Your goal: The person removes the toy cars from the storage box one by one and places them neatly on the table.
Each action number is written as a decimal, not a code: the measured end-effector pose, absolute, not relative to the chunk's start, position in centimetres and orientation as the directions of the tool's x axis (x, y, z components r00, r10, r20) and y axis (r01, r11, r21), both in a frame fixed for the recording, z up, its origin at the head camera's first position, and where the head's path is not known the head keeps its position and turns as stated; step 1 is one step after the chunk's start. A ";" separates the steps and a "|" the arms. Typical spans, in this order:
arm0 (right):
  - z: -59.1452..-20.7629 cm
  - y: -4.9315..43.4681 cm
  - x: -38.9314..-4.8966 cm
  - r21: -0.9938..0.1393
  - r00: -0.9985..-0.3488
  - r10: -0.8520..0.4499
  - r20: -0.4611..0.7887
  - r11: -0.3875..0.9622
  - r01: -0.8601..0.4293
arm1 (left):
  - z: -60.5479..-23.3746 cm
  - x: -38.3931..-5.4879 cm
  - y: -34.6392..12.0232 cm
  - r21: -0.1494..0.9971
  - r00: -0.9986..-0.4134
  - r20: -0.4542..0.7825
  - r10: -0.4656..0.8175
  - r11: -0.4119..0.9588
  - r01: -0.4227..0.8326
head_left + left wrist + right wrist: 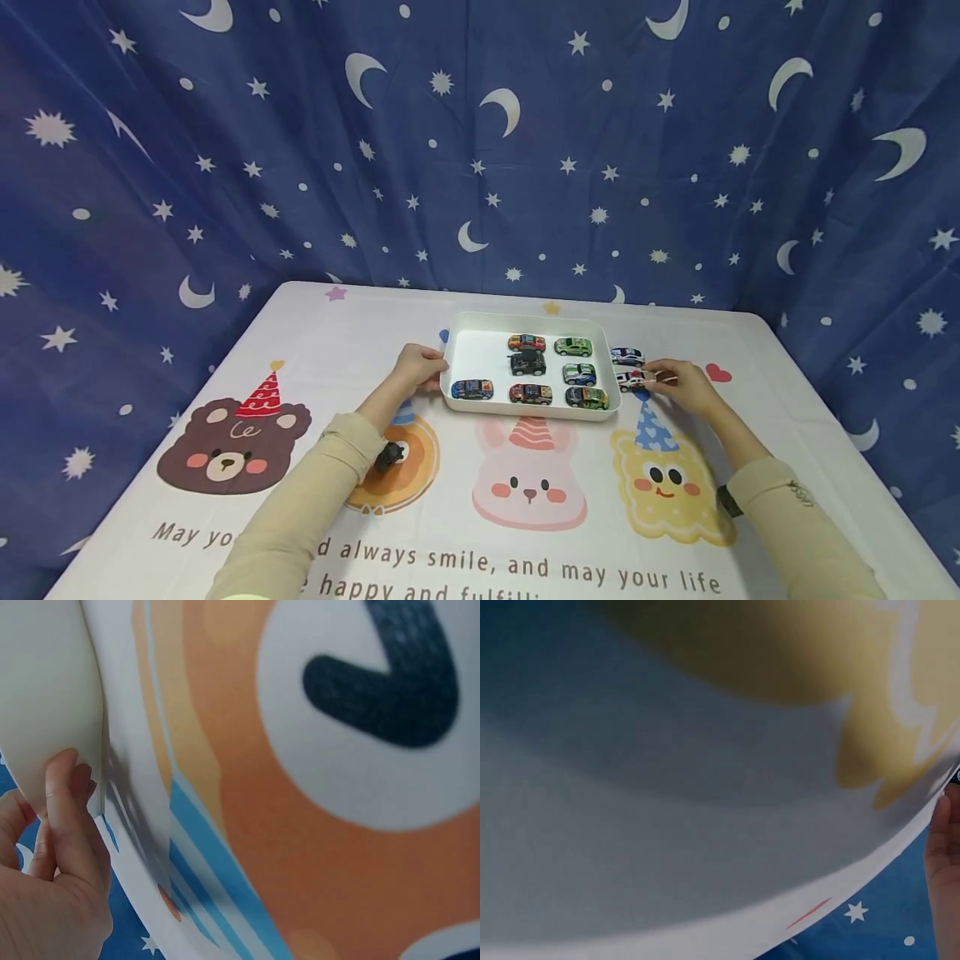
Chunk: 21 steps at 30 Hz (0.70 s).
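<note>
My left hand (420,367) grips the left end of a white tray (472,337); in the left wrist view its fingers (64,810) pinch the tray wall (52,690). Inside the tray lie several toy cars, among them a blue one (472,389), a black one (527,363) and a green one (573,347). Just outside the tray's right side, my right hand (678,385) pinches the right end of a white-and-red toy car (632,381). A white-and-blue toy car (627,357) is right behind it. The right wrist view shows only part of the right hand (945,855).
A white tablecloth (420,550) printed with cartoon figures covers the table. Behind the table hangs a dark blue curtain (420,108) with moons and stars. The tray's left part (476,358) shows bare floor behind the blue car.
</note>
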State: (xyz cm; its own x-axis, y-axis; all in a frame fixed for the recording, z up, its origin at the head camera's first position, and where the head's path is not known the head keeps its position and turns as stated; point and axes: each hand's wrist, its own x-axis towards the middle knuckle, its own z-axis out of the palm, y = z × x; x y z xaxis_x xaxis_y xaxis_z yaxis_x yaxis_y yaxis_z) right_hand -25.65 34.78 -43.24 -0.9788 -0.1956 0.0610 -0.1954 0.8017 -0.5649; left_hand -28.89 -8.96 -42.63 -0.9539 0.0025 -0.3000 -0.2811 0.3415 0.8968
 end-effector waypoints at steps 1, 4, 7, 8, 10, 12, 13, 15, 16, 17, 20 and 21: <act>-43.2 34.7 -25.7 -0.563 -0.979 -0.196 0.054 0.804 -0.192 | -42.6 -28.9 -9.0 0.898 -0.955 -0.297 0.005 0.341 -0.278; -43.0 34.5 -25.8 -0.548 -0.980 -0.198 0.030 0.817 -0.182 | -42.7 -29.0 -9.0 0.898 -0.956 -0.293 0.003 0.346 -0.274; -42.9 34.3 -26.1 -0.532 -0.979 -0.203 0.000 0.829 -0.172 | -42.8 -29.3 -9.0 0.893 -0.955 -0.295 -0.004 0.355 -0.277; -42.8 34.3 -26.1 -0.524 -0.979 -0.203 -0.009 0.835 -0.168 | -42.9 -29.4 -9.0 0.898 -0.957 -0.290 -0.001 0.346 -0.272; -42.7 34.3 -26.2 -0.515 -0.979 -0.202 -0.019 0.841 -0.164 | -43.0 -29.6 -8.9 0.896 -0.957 -0.291 -0.003 0.351 -0.273; -42.7 34.3 -26.3 -0.507 -0.978 -0.207 -0.025 0.846 -0.166 | -43.0 -29.6 -8.7 0.895 -0.957 -0.292 -0.007 0.351 -0.275; -42.6 34.3 -26.3 -0.504 -0.977 -0.211 -0.028 0.847 -0.168 | -43.0 -29.6 -8.7 0.896 -0.957 -0.290 -0.007 0.349 -0.274; -42.6 34.4 -26.3 -0.498 -0.975 -0.221 -0.035 0.849 -0.175 | -42.9 -29.4 -8.6 0.891 -0.957 -0.290 -0.016 0.361 -0.276; -42.7 34.4 -26.3 -0.499 -0.973 -0.227 -0.042 0.849 -0.176 | -42.9 -29.3 -8.6 0.893 -0.958 -0.286 -0.017 0.358 -0.273; -42.7 34.4 -26.3 -0.496 -0.971 -0.235 -0.048 0.849 -0.181 | -42.9 -29.2 -8.7 0.891 -0.958 -0.287 -0.019 0.361 -0.275; -42.7 34.4 -26.2 -0.495 -0.967 -0.244 -0.073 0.850 -0.177 | -42.9 -29.1 -8.8 0.889 -0.956 -0.292 -0.020 0.364 -0.279; -42.8 34.4 -26.1 -0.498 -0.966 -0.246 -0.080 0.849 -0.175 | -42.9 -29.1 -8.9 0.889 -0.956 -0.292 -0.019 0.363 -0.279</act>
